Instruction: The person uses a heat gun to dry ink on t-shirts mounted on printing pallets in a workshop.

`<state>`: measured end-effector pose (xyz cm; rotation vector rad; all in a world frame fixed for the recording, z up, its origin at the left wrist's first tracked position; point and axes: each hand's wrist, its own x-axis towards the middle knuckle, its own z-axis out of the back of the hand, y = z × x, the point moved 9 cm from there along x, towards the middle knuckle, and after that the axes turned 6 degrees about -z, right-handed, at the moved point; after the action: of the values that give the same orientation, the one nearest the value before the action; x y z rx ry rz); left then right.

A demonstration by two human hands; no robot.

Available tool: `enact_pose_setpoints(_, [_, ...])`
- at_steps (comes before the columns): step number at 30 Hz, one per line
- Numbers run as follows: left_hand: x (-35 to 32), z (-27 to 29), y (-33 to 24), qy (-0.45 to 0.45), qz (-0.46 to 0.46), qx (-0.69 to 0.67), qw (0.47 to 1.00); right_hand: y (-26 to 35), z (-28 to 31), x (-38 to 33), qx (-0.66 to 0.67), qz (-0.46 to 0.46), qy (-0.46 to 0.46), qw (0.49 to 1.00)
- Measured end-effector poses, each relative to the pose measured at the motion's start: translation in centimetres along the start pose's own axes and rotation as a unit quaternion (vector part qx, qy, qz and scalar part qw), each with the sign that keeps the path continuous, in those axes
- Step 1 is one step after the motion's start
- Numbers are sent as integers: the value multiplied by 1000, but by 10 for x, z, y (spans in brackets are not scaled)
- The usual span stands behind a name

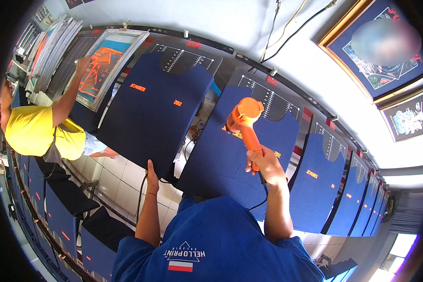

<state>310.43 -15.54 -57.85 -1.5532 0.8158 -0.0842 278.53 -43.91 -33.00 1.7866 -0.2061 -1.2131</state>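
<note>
My right hand (268,165) grips the handle of an orange heat gun (247,115), its round head over the printed chest of a navy shirt (223,157). A black cord hangs from the handle's base and curves down beside my forearm. My left hand (152,178) is lower, by the near edge of another navy shirt (150,108) laid on a board. A black cord (140,197) runs up to the left hand and on to its right, and the fingers look closed around it. Both shirts carry small orange prints.
More navy shirts (318,181) on boards continue to the right, others (63,221) at lower left. A person in a yellow top (30,131) holds a hand to a framed screen (109,61) at far left. Behind the boards runs a dark rail (192,37); framed pictures (380,51) hang above.
</note>
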Motion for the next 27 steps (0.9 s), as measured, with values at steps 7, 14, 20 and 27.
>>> enact_pose_setpoints(7, [-1, -1, -1, -1, -1, 4, 1000, -2, 3, -6, -6, 8, -22, 1000])
enact_pose_setpoints(14, [4, 6, 6, -6, 4, 4, 1000, 1, 7, -12, -13, 6, -40, 999])
enact_pose_setpoints(20, [4, 4, 5, 4, -5, 9, 1000, -4, 14, -11, 1, 3, -37, 999])
enact_pose_setpoints(27, [1, 3, 2, 0, 4, 4, 1000, -8, 20, -11, 2, 16, -38, 999])
